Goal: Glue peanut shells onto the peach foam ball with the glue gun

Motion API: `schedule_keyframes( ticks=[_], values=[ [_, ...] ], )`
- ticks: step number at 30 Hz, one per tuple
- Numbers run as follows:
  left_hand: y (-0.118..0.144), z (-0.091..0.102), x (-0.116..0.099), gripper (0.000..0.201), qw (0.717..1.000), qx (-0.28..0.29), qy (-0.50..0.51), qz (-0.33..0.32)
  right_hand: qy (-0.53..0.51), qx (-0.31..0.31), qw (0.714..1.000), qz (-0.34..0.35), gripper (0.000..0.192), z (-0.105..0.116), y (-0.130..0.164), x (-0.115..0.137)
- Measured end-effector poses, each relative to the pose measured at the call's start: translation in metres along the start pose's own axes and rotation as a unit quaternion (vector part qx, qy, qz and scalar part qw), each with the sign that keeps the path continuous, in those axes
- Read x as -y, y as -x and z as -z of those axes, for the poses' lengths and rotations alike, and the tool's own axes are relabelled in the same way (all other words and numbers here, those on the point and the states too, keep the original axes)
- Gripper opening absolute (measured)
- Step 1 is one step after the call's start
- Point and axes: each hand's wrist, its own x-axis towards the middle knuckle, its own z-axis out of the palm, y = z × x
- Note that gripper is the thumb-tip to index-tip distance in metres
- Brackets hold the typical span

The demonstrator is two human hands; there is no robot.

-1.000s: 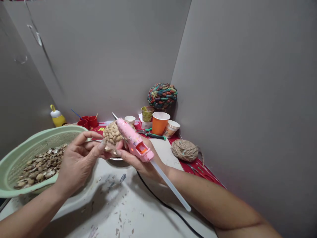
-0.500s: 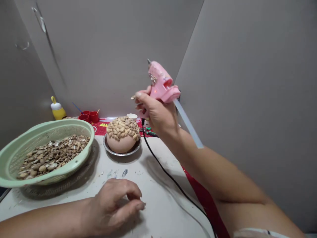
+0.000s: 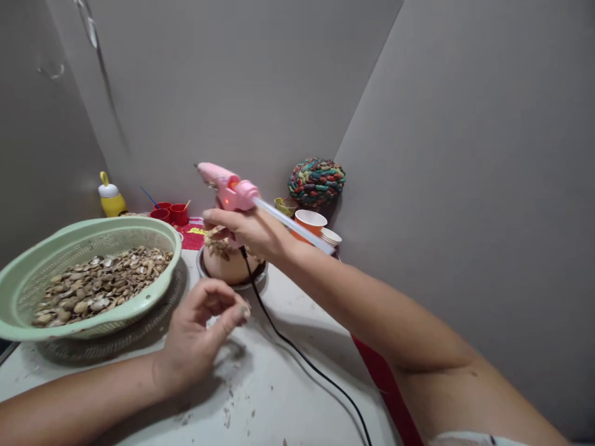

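**Holding a glue gun over a shell-covered ball**

Gripping the pink glue gun (image 3: 230, 189), the right hand (image 3: 248, 230) is wrapping its fingers around the handle and keeping the nozzle pointing left, well above the table (image 3: 279, 396). A clear glue stick (image 3: 297, 228) is sticking out of the back of the gun, and a black cord (image 3: 302, 356) is trailing from the handle down across the tabletop. Just beneath the right hand, a round ball partly covered in shells (image 3: 227, 257) is sitting in a shallow metal dish (image 3: 253, 280). The left hand (image 3: 199, 334) is hovering near the table with thumb and fingertips pinching together; whether anything is between them is too small to tell. A green basket (image 3: 28, 291) is sitting to the left, holding a heap of shells (image 3: 102, 285). Farther back, an orange cup (image 3: 310, 222), red cups (image 3: 170, 214), a yellow bottle (image 3: 110, 198) and a multicoloured braided ball (image 3: 317, 181) are standing by the wall.
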Motion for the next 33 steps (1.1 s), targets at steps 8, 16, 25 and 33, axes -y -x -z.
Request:
schedule_keyframes(
  ticks=[8, 16, 25, 33],
  values=[
    [-0.024, 0.001, -0.022, 0.036, 0.997, -0.073, -0.010, 0.037, -0.008, 0.027, 0.995, -0.100, 0.036, 0.024, 0.100, -0.010],
    [-0.021, 0.002, -0.016, 0.024, 0.997, -0.056, -0.013, 0.049, -0.010, -0.021, 1.000, 0.020, 0.026, 0.012, 0.115, -0.044],
    [-0.023, 0.001, -0.006, 0.026, 0.990, -0.031, 0.064, 0.119, -0.088, -0.008, 0.984, -0.152, 0.024, 0.020, 0.116, -0.039],
    [-0.020, 0.011, 0.003, 0.024, 0.994, -0.029, -0.012, 0.101, -0.090, -0.049, 0.984, -0.148, 0.030, 0.025, 0.115, -0.041]
  ],
)
